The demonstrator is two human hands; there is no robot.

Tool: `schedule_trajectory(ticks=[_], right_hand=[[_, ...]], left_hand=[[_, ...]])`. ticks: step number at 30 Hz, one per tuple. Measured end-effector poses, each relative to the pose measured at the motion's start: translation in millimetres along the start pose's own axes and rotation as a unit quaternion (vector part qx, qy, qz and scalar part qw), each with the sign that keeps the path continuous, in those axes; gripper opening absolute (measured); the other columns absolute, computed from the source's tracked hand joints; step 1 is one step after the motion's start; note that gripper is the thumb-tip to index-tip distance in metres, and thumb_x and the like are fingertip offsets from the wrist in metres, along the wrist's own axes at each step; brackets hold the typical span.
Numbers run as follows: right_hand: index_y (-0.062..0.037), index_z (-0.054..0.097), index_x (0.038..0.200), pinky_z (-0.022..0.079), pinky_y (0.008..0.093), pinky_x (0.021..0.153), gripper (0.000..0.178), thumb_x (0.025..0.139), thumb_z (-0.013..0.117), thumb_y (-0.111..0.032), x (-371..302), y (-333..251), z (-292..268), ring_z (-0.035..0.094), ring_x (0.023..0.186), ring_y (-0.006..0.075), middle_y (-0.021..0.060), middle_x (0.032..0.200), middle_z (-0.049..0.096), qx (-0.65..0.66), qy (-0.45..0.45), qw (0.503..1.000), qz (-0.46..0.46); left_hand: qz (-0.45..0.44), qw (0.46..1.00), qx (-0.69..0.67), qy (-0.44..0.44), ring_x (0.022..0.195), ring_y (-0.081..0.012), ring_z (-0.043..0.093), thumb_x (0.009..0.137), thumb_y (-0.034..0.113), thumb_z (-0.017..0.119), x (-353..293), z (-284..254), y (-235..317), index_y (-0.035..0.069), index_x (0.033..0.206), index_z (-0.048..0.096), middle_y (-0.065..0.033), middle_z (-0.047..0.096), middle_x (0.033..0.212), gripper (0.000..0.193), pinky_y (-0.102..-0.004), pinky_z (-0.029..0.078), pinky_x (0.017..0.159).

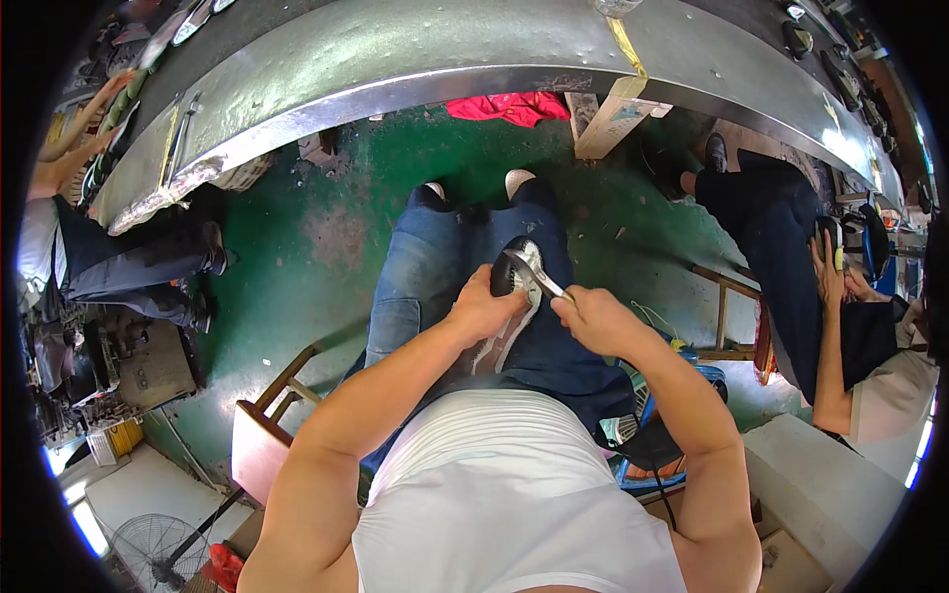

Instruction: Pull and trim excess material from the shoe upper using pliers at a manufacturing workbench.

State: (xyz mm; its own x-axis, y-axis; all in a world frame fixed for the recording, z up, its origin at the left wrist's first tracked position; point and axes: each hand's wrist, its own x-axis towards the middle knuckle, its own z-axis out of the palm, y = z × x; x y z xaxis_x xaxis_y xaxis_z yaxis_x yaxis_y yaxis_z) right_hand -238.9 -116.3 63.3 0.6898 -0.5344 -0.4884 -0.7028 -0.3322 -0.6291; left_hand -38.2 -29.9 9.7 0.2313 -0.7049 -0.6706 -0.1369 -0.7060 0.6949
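Across my lap lies a dark shoe [502, 344] with its underside up, edged by a whitish band; its heel-to-toe direction I cannot tell. My left hand [481, 304] is wrapped round the near-left side of it, keeping it against my thighs. In my right hand [598, 318] is a metal hand tool [547, 285] with a curved head, which looks like pincers. Its head rests at the far part of the shoe, over the dark and whitish area. The tool's handle is mostly hidden in my fist.
A long metal-topped bench [395, 69] runs across in front of me. Co-workers sit at both sides, one with dark trousers [766, 222] on the right. A wooden stool [262, 450] stands at my left, a fan [158, 553] behind it. Red cloth [509, 107] lies under the bench.
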Motion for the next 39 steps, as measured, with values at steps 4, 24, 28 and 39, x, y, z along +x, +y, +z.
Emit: schedule_trajectory(ticks=[4,24,28,39], right_hand=[[0.0031,0.06,0.099,0.05,0.0501,0.076,0.039,0.101,0.051,-0.035,2,-2,5,0.064,0.084,0.0463,0.0257,0.086,0.067,0.022,0.018,0.999,-0.043],[0.0006,0.06,0.112,0.049,0.0523,0.081,0.036,0.098,0.054,-0.033,-59,-8,13,0.063,0.096,0.045,0.025,0.105,0.067,-0.056,-0.111,0.992,-0.036],[0.0,0.061,0.104,0.05,0.0527,0.077,0.038,0.101,0.048,-0.035,-59,13,24,0.064,0.09,0.0449,0.0256,0.096,0.068,-0.042,-0.117,0.992,0.014],[0.0012,0.064,0.097,0.052,0.0474,0.071,0.04,0.102,0.048,-0.035,-47,-10,-1,0.065,0.08,0.0429,0.025,0.089,0.067,0.031,-0.184,0.982,0.014]], left_hand=[[0.013,1.0,0.027,-0.005,0.11,-0.0329,0.063,0.074,0.037,0.076,-5,-3,2,-0.002,0.123,0.054,-0.0229,0.063,0.118,0.066,-0.0376,0.049,0.094],[-0.004,0.982,-0.143,-0.121,0.107,-0.0201,0.062,0.085,0.019,0.078,11,-8,-20,-0.004,0.135,0.041,-0.0135,0.062,0.12,0.066,-0.034,0.049,0.096],[0.092,0.984,-0.091,-0.119,0.131,-0.0312,0.048,0.087,0.033,0.074,-7,-9,-45,-0.001,0.154,0.015,-0.0261,0.046,0.142,0.096,-0.0371,0.038,0.109],[0.196,0.977,-0.007,-0.077,0.145,-0.0271,0.027,0.09,0.007,0.065,-26,-2,-81,0.012,0.158,-0.014,-0.0222,0.022,0.158,0.104,-0.0332,0.023,0.117]])
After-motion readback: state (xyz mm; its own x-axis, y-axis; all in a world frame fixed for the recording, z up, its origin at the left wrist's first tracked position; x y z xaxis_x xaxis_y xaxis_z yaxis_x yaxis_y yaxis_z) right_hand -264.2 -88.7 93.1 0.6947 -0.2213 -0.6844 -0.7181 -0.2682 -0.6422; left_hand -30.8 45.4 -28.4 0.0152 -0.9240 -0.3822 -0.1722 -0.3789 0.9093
